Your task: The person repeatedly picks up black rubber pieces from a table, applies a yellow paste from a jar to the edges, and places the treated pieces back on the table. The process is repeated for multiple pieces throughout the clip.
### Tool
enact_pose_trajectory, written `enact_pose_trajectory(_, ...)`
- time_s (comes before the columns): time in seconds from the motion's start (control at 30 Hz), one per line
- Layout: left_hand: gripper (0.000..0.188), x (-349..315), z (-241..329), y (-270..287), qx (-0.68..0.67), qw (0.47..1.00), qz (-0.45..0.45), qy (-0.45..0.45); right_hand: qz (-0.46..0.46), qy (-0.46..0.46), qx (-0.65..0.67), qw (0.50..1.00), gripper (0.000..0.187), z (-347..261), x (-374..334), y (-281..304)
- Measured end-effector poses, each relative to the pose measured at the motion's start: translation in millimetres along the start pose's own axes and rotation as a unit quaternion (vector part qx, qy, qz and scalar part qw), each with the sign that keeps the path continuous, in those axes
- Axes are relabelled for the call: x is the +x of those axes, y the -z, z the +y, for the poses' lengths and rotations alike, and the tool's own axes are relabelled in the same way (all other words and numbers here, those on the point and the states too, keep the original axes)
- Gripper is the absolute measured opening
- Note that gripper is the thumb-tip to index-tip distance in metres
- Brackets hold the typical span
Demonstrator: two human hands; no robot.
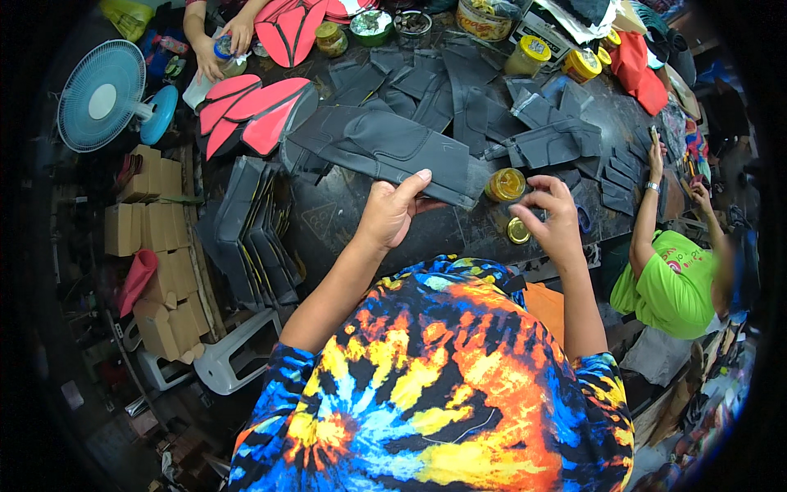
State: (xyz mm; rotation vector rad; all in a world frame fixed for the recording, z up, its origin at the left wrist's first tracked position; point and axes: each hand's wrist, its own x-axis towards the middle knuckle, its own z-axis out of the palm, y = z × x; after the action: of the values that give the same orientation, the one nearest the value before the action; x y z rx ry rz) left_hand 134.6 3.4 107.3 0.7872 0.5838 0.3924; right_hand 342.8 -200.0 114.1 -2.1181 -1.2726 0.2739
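My left hand (392,211) grips the near edge of a long black stitched boot upper (393,152), thumb on top and fingers beneath. The upper slants across the bench, its narrower end toward my right. Just past that end stands an uncovered glass jar (506,185) of amber, glue-like paste. A gold lid (518,230) lies on the near side of the jar. My right hand (551,215) hovers beside the jar and lid, fingers curled and the thumb apart, with nothing visible between them.
Black cut pieces (467,90) cover the bench's far side. Red-and-black pieces (262,115) and a stack of folded black uppers (250,234) lie left, near a blue fan (102,97). Yellow-lidded jars (534,49) stand at the back. A co-worker in green (676,283) is at right; another's hands (229,41) work far left.
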Motion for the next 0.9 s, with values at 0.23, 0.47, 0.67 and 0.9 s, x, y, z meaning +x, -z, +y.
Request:
enact_pose_trajectory(0.23, 0.035, -1, 6, -12, 0.006, 0.999, -0.025, 0.034, 0.023, 0.055, 0.265, 0.962, 0.031, -64, 31, 0)
enact_pose_trajectory(0.47, 0.037, -7, 11, -15, -0.021, 0.999, -0.026, 0.017, 0.011, 0.037, 0.261, 0.965, 0.033, -71, 41, -16)
enact_pose_trajectory(0.67, 0.034, -5, 13, -14, -0.042, 0.999, -0.03, 0.01, 0.015, 0.121, 0.201, 0.972, 0.037, -70, 38, -14)
enact_pose_trajectory(0.9, 0.029, -1, 16, -13, -0.074, 0.997, -0.016, 0.025, 0.041, 0.251, 0.075, 0.964, 0.05, -70, 23, -5)
